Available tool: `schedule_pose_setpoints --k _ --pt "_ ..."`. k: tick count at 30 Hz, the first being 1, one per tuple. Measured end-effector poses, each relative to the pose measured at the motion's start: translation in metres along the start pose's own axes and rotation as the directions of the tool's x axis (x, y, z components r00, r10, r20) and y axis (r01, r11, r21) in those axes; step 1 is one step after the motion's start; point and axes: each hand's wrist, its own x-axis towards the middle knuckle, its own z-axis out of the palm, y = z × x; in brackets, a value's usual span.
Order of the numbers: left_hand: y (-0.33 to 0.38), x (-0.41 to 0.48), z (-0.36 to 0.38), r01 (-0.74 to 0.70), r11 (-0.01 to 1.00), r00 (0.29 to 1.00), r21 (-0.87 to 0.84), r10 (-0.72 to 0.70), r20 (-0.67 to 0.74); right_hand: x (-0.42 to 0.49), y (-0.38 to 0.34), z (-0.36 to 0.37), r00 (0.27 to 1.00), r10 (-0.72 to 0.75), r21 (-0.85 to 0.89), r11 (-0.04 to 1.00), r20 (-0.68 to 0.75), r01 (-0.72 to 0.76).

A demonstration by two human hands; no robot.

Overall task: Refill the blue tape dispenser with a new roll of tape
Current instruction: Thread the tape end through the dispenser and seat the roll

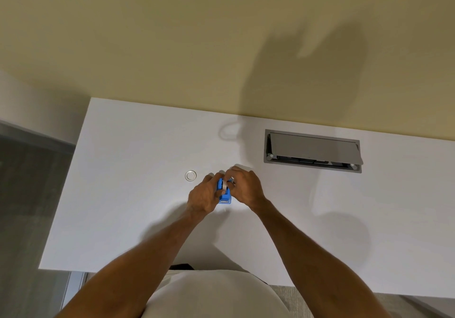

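The blue tape dispenser [225, 195] sits between both hands over the middle of the white desk [138, 207]. My left hand [204, 195] wraps its left side. My right hand [245, 186] pinches a whitish tape roll [224, 187] at the dispenser's top, partly inside it. Fingers hide most of the roll and the dispenser's far end. A small clear ring [190, 175], perhaps an empty tape core, lies on the desk just left of my left hand.
A grey cable hatch [312, 150] with its lid tilted open is set into the desk at the back right. A yellow wall rises behind the desk. The desk's left edge drops to a grey floor.
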Motion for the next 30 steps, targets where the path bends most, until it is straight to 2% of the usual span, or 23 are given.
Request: schedule_pose_setpoints --k 5,30 --pt "-0.002 0.002 -0.002 -0.028 0.999 1.0 0.019 0.028 0.004 -0.008 0.003 0.004 0.999 -0.038 -0.013 0.999 -0.018 0.038" --pt "-0.003 0.003 -0.001 -0.017 1.0 1.0 -0.017 0.017 -0.014 -0.016 -0.002 0.014 0.999 0.045 0.034 0.998 -0.028 -0.044"
